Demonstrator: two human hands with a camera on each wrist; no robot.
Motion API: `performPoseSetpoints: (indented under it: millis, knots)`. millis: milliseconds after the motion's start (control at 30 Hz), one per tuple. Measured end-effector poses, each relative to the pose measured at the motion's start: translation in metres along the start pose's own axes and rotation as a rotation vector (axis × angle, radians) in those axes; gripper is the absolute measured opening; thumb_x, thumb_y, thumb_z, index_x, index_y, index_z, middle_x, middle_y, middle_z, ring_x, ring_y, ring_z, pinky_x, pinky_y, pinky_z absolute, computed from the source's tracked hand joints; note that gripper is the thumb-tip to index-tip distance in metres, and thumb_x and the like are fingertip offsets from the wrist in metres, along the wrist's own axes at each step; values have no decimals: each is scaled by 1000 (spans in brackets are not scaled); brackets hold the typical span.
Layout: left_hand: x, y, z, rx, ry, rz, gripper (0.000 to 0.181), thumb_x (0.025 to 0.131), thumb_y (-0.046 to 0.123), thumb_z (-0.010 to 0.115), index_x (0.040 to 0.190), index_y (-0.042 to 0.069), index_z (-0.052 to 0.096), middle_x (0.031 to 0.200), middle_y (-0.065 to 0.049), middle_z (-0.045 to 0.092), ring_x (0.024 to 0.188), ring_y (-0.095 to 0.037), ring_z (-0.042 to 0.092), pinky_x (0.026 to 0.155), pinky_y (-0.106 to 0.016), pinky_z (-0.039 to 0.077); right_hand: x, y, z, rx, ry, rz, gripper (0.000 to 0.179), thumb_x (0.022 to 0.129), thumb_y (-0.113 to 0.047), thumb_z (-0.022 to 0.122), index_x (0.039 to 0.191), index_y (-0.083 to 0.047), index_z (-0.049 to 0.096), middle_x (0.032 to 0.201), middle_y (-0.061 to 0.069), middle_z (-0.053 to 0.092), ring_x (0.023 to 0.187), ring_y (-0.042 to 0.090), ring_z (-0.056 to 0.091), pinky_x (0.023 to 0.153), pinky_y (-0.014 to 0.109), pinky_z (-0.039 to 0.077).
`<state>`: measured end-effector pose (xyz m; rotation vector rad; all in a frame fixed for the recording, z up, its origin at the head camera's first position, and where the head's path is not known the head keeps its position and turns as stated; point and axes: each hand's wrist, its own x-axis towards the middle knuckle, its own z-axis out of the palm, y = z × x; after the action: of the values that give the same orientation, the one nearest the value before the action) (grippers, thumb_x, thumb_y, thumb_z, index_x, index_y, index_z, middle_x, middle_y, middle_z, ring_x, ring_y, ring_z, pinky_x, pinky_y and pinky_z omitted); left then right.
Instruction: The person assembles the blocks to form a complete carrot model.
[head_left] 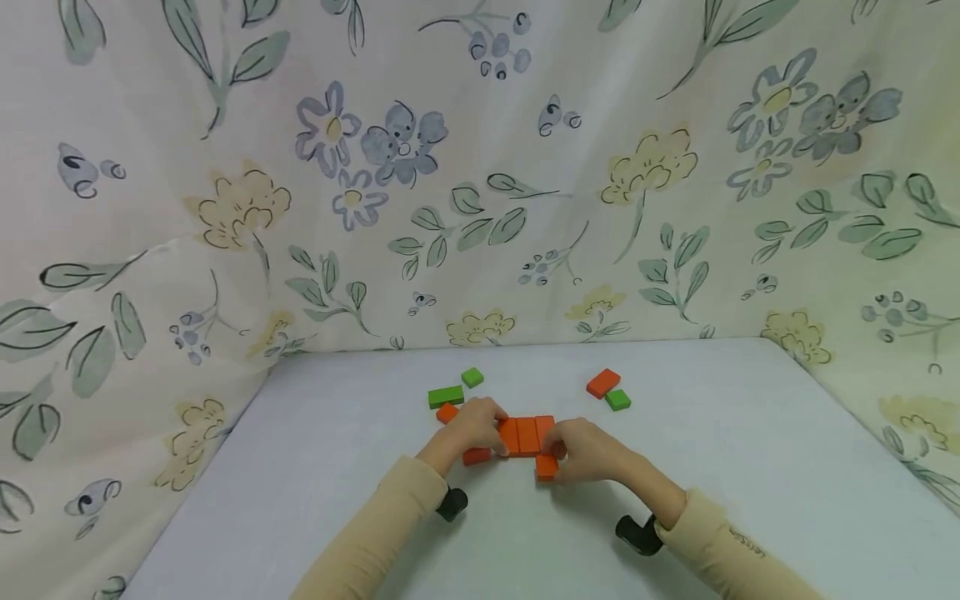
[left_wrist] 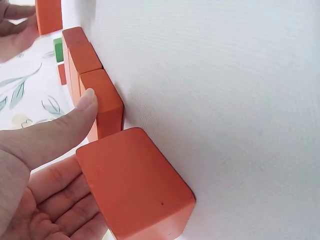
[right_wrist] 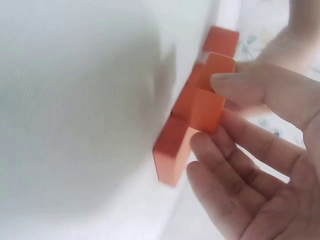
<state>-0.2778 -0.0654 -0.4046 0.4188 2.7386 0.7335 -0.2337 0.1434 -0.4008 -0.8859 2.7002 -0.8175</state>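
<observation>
Orange blocks (head_left: 528, 436) stand side by side in a short row on the white table, between the hands. At the row's left end, my left hand (head_left: 476, 423) holds the end block (left_wrist: 106, 92), its thumb on the near end and index finger at the far end. Beside that hand sits a separate orange block (left_wrist: 137, 182). My right hand (head_left: 588, 450) pinches another orange block (right_wrist: 207, 112) between thumb and fingers, just in front of the row's right end. This block appears raised off the table in the left wrist view.
Behind the left hand lie an orange block (head_left: 447, 413), a long green block (head_left: 446, 397) and a small green block (head_left: 472, 377). Farther right are an orange block (head_left: 603, 382) and a small green one (head_left: 618, 400). A floral cloth (head_left: 480, 208) hangs behind the table.
</observation>
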Motion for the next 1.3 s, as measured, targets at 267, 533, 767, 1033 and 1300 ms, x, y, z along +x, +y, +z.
performPoseSetpoints:
  millis: [267, 533, 767, 1033, 1300]
  knots:
    - [-1, 1, 1, -35, 9, -5, 51, 73, 9, 84, 120, 0, 67, 108, -11, 62, 99, -26, 50, 94, -45, 45, 16, -12, 22, -19, 9, -44, 19, 73, -3, 78, 90, -4, 72, 72, -5, 58, 68, 12, 50, 63, 26, 46]
    - [-2, 3, 2, -33, 15, -6, 50, 73, 8, 84, 119, -1, 66, 108, -12, 62, 97, -25, 52, 93, -44, 46, 20, -15, 31, -58, 29, -35, 19, 71, -8, 82, 87, -5, 72, 62, -7, 49, 58, 9, 44, 54, 23, 38]
    - [-4, 4, 1, -35, 17, -12, 50, 73, 7, 84, 119, -1, 66, 107, -11, 61, 101, -27, 50, 94, -45, 45, 20, -16, 31, -73, 54, -21, 13, 73, -9, 81, 81, -6, 70, 58, -7, 46, 55, 9, 41, 52, 22, 35]
    - [-4, 5, 0, -39, 17, -15, 50, 73, 6, 84, 120, -1, 66, 109, -13, 62, 99, -26, 51, 94, -45, 45, 20, -16, 28, -100, 92, -41, 12, 74, -8, 81, 80, -6, 71, 62, -9, 50, 60, 9, 44, 55, 23, 39]
    - [-2, 4, 0, -44, 13, -18, 51, 73, 6, 84, 120, -1, 66, 110, -13, 63, 99, -26, 51, 95, -45, 45, 24, -14, 28, -113, 100, -29, 12, 73, -6, 81, 75, -6, 69, 61, -7, 48, 60, 11, 43, 57, 25, 38]
